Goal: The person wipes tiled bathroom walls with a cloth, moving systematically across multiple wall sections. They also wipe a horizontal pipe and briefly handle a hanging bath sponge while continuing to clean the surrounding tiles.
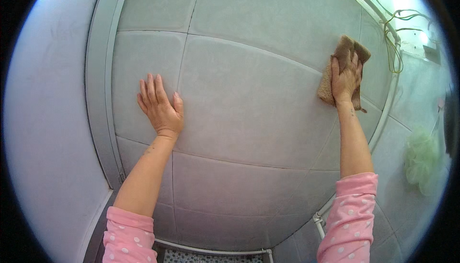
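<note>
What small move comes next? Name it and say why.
Probably slide the brown fleecy cloth leftward across the grey wall tiles: the right hand presses it against them near the white pipe, and only tiles show between there and the left hand.

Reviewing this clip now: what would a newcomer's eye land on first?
Probably the brown cloth under the person's right hand, against the grey tiled wall at upper right. The left hand rests on that wall at left, and pink polka-dot sleeves stand out below. At far right, a pale green mesh puff hangs.
</note>
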Available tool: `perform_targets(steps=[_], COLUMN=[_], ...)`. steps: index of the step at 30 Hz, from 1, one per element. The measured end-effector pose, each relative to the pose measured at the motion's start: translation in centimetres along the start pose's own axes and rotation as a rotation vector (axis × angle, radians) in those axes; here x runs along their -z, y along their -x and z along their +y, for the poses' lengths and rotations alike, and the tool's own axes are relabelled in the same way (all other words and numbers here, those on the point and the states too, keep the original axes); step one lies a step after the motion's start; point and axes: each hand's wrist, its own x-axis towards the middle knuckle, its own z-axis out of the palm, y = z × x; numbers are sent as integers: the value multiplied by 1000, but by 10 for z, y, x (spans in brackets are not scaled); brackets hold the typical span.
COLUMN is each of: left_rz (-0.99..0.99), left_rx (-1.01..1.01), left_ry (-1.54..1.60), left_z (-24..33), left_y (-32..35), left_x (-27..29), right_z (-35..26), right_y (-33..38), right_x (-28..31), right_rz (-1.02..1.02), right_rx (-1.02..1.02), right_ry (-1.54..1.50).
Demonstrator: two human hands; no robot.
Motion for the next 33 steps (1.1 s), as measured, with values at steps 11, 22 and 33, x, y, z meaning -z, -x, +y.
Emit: perform_targets(steps=[11, 22, 33], left_rz=[-17, 4, 18], left_rx=[-4, -4, -22], left_ry=[-28, 39, 56], left_z=[-3, -2, 2], left_y=[-3, -4, 0], left_x=[11, 7, 2], right_z=[-110, -191, -51], right_y=[88, 102, 1], right_x=[45, 71, 4], right_rz=[-217, -381, 126], right_rx=[549, 1112, 290], right_ry=[-214, -451, -92])
